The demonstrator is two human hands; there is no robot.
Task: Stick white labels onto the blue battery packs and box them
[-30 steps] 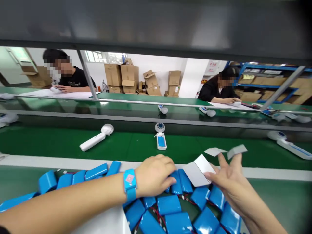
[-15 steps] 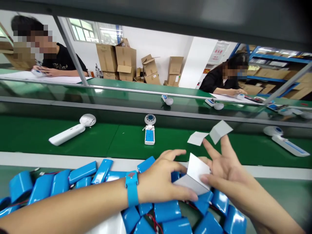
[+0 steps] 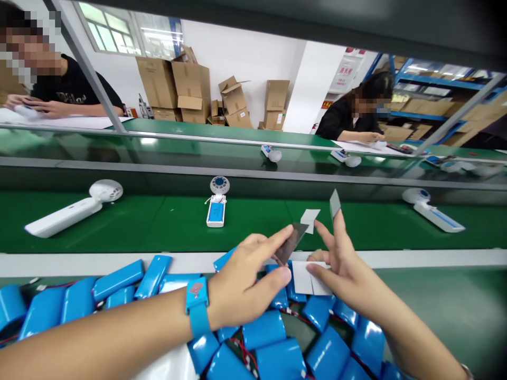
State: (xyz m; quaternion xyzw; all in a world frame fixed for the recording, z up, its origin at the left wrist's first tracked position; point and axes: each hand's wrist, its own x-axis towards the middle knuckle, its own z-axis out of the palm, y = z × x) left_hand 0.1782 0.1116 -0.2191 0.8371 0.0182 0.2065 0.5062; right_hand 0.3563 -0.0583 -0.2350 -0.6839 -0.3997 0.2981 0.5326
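Note:
My left hand (image 3: 251,279), with a blue band (image 3: 197,303) on its wrist, has a small dark grey piece of sheet (image 3: 292,244) at its fingertips. My right hand (image 3: 340,258) pinches a white creased piece of sheet (image 3: 311,278) between thumb and fingers. Two more small pale pieces sit on its raised fingertips: a creased one (image 3: 309,217) and a narrow-looking one (image 3: 335,202), seen nearly edge-on. Beneath both hands lie several blue-wrapped battery packs (image 3: 264,330) with red and black wires.
Along the green conveyor belt (image 3: 178,232) lie white handheld fans: one at left (image 3: 65,216), an opened one with a blue pack inside (image 3: 216,211), one at right (image 3: 439,217). Two co-workers (image 3: 75,89) (image 3: 352,113) sit across. Cartons (image 3: 190,87) are stacked behind.
My left hand has drawn away from the white sheet in my right hand, now bearing a dark grey piece. The fingers of my right hand have turned. The view has shifted slightly, and fans appear further left.

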